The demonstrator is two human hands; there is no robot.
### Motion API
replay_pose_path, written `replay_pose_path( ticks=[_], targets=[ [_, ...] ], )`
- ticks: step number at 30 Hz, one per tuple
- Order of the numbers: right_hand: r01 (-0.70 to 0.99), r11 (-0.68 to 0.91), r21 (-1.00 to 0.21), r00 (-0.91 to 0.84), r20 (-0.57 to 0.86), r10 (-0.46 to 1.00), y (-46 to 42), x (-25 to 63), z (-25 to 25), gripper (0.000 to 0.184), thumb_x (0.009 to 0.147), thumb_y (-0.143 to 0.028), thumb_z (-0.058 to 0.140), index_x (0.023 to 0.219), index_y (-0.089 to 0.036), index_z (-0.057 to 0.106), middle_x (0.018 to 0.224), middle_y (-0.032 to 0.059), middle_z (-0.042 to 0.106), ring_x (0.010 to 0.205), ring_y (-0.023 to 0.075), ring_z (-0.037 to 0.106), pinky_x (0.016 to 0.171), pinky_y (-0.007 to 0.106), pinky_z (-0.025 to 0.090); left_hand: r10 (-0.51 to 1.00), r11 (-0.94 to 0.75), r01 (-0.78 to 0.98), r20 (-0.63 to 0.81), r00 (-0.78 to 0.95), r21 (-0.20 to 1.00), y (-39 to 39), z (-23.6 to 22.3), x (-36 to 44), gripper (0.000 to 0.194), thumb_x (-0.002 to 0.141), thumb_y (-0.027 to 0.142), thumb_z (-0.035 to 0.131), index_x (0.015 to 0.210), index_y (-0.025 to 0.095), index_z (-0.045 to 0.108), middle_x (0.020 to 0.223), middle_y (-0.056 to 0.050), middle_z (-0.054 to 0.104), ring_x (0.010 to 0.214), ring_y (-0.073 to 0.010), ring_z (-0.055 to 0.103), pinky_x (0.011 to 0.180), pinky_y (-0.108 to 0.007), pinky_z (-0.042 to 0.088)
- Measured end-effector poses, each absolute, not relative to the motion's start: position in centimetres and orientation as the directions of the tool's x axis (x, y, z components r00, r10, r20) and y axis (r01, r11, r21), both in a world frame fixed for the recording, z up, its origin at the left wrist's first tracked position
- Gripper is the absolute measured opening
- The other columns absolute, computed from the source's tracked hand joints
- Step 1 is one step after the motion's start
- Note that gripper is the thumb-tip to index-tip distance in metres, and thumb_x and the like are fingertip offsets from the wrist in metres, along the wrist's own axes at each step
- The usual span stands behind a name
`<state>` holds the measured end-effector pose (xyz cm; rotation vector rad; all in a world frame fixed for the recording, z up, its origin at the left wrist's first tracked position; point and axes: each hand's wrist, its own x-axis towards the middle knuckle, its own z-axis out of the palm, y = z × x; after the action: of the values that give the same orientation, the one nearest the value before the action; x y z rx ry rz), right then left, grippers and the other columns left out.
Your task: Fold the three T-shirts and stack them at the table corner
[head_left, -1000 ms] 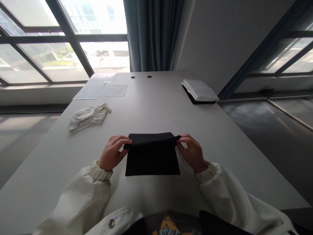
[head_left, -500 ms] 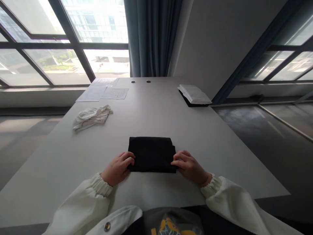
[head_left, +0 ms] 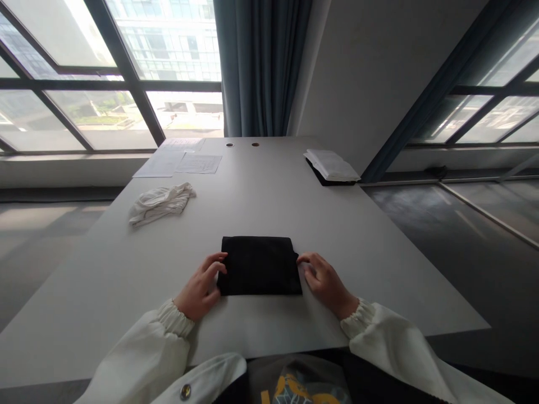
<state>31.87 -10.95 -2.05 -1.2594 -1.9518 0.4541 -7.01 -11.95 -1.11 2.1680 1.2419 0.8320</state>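
A folded black cloth (head_left: 259, 266) lies flat near the front of the white table, a small step showing at its right edge. My left hand (head_left: 202, 286) is at the cloth's left edge, fingers apart and the fingertips touching it. On the other side, my right hand (head_left: 326, 283) reaches the right edge with an outstretched fingertip by the step, while the finger or thumb below is bent and clear of the cloth. Neither hand grips the fabric. The underside of the folds is hidden.
A crumpled white cloth (head_left: 162, 203) lies to the left on the white table (head_left: 252, 207). Behind it are several paper sheets (head_left: 197, 163). At the right edge, folded white fabric (head_left: 332, 165) rests on something black (head_left: 322, 178). Two round holes are at the far end.
Both hands have loosened from the cloth's sides, and their fingers have spread. The right fingertips have moved up along the edge. The view has shifted slightly.
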Motion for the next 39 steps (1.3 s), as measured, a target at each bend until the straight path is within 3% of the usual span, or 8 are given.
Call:
replay_pose_path(
  ticks=[3,5,9,19,25,35,39],
  targets=[
    [0.639,0.291,-0.712,-0.101,0.298,0.949,-10.1,31.5,-2.1,0.017,0.095,-0.029,0.054,0.101,-0.023,0.069,0.093,0.0050,0.075,0.079,0.0215,0.068,0.078,0.036,0.057,0.967,-0.254,0.594,0.203,0.152,0.763,-10.4,-1.4,-7.2,0.044,0.081,0.017,0.045,0.123,0.022,0.060,0.133,-0.011,0.067,0.113,-0.0242,0.068,0.098,-0.043,0.056],
    [0.634,0.234,-0.737,-0.059,0.256,0.965,-9.3,31.2,-2.2,0.021,0.095,-0.037,0.056,0.099,-0.022,0.070,0.089,0.0049,0.075,0.073,0.0206,0.066,0.073,0.035,0.055,0.989,-0.140,0.622,0.144,0.044,0.771,-9.1,-1.7,-7.1,0.043,0.085,0.019,0.043,0.123,0.023,0.063,0.114,-0.007,0.075,0.100,-0.0222,0.070,0.095,-0.041,0.055],
    [0.604,0.208,-0.770,-0.017,0.249,0.968,-7.6,30.5,-2.5,0.028,0.090,-0.045,0.062,0.100,-0.021,0.073,0.084,0.0046,0.074,0.073,0.0217,0.066,0.075,0.036,0.055,0.983,-0.182,0.699,0.147,0.111,0.692,-7.0,-1.7,-6.5,0.028,0.088,0.030,0.052,0.105,0.025,0.074,0.096,-0.004,0.076,0.089,-0.0227,0.067,0.089,-0.038,0.053],
    [0.551,0.205,-0.809,-0.038,0.221,0.975,-5.6,29.8,-3.0,0.033,0.086,-0.043,0.068,0.110,-0.021,0.076,0.087,0.0027,0.071,0.074,0.0192,0.063,0.077,0.035,0.054,0.960,-0.221,0.591,0.067,0.272,0.776,-5.7,-0.3,-6.3,0.032,0.089,0.047,0.055,0.095,0.022,0.075,0.093,-0.004,0.073,0.081,-0.0198,0.062,0.082,-0.033,0.050],
    [0.494,0.203,-0.845,-0.049,0.206,0.977,-5.3,29.5,-2.7,0.027,0.086,-0.041,0.067,0.102,-0.021,0.078,0.080,0.0010,0.067,0.071,0.0182,0.060,0.073,0.033,0.052,0.969,-0.215,0.674,0.067,0.239,0.707,-5.9,-0.7,-6.1,0.020,0.084,0.038,0.053,0.078,0.023,0.065,0.077,0.000,0.064,0.072,-0.0172,0.055,0.072,-0.029,0.044],
    [0.423,0.225,-0.878,0.002,0.249,0.969,-5.6,29.6,-2.7,0.021,0.085,-0.040,0.069,0.092,-0.021,0.074,0.087,0.0039,0.073,0.073,0.0188,0.066,0.075,0.035,0.058,0.993,-0.102,0.757,0.024,0.113,0.646,-6.4,-0.5,-6.3,0.023,0.091,0.043,0.051,0.085,0.025,0.064,0.076,0.001,0.068,0.071,-0.0196,0.061,0.070,-0.031,0.045],
    [0.439,0.257,-0.861,0.002,0.286,0.958,-5.6,29.9,-2.6,0.020,0.086,-0.040,0.067,0.092,-0.022,0.073,0.093,0.0056,0.075,0.083,0.0214,0.070,0.082,0.038,0.059,0.995,-0.096,0.709,0.071,0.065,0.698,-6.6,-0.8,-6.5,0.024,0.093,0.045,0.053,0.097,0.026,0.067,0.086,-0.001,0.076,0.081,-0.0213,0.070,0.078,-0.032,0.051]
  ],
)
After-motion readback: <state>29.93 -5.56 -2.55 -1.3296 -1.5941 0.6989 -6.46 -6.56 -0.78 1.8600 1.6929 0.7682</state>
